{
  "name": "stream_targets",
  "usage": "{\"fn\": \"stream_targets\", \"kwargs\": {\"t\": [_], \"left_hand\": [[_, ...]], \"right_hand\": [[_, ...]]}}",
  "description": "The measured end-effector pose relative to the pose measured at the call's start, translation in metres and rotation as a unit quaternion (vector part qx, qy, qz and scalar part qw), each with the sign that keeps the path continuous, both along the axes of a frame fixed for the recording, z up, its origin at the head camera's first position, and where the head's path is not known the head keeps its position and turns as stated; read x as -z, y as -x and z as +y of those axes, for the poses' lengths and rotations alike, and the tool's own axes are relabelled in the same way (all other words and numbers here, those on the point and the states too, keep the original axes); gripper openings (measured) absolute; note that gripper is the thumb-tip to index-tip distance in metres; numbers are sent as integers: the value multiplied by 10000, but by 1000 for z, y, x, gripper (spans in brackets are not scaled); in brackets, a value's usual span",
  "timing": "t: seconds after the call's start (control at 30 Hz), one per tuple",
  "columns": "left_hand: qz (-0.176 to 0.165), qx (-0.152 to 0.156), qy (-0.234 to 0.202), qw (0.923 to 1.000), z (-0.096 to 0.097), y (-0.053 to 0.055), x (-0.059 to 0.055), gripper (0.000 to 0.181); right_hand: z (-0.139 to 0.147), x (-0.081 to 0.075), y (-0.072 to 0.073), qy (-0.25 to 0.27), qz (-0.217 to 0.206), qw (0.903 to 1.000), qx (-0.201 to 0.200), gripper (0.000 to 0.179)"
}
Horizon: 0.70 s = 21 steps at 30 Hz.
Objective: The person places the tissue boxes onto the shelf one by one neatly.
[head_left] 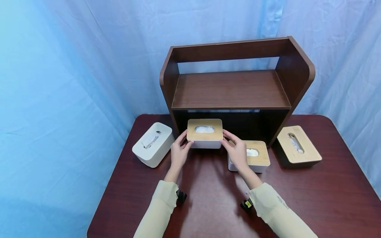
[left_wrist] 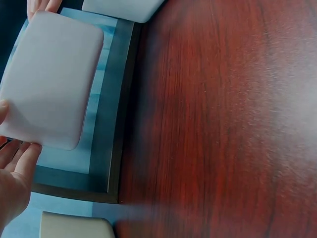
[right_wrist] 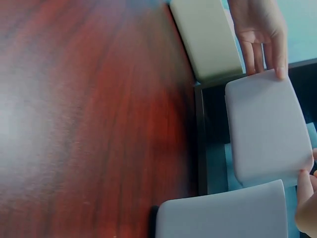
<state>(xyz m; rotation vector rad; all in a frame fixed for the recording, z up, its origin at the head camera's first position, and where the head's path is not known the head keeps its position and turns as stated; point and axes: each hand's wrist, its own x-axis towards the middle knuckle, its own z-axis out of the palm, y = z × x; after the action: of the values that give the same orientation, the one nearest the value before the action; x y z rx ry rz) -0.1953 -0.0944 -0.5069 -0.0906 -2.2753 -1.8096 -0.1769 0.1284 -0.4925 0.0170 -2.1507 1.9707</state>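
From my end, the held box point(head_left: 205, 136) hides part of the shelf point(head_left: 230, 87), and the right hand point(head_left: 237, 152) covers part of another tissue box point(head_left: 259, 158). My left wrist view crops the left hand point(left_wrist: 15, 186); I can't read the sleeve mark point(head_left: 281, 200).

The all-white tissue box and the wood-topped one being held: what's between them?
In the head view, the left hand and the brown shelf's left side panel lie between them.

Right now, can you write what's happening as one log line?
left hand: holds tissue box; right hand: holds same box; box: raised, shelf behind; other boxes: three, on table
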Motion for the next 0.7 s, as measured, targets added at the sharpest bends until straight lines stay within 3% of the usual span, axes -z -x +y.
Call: {"fn": "stream_targets", "kwargs": {"t": [0.4, 0.7], "left_hand": [[-104, -121, -146, 9998, 11, 32, 9, 52], [-236, -321, -40, 9992, 16, 42, 19, 51]], "right_hand": [[-1, 1, 30, -30, -463, 9988, 127, 37], [-3, 3, 46, -388, -1088, 9932, 171, 38]]}}
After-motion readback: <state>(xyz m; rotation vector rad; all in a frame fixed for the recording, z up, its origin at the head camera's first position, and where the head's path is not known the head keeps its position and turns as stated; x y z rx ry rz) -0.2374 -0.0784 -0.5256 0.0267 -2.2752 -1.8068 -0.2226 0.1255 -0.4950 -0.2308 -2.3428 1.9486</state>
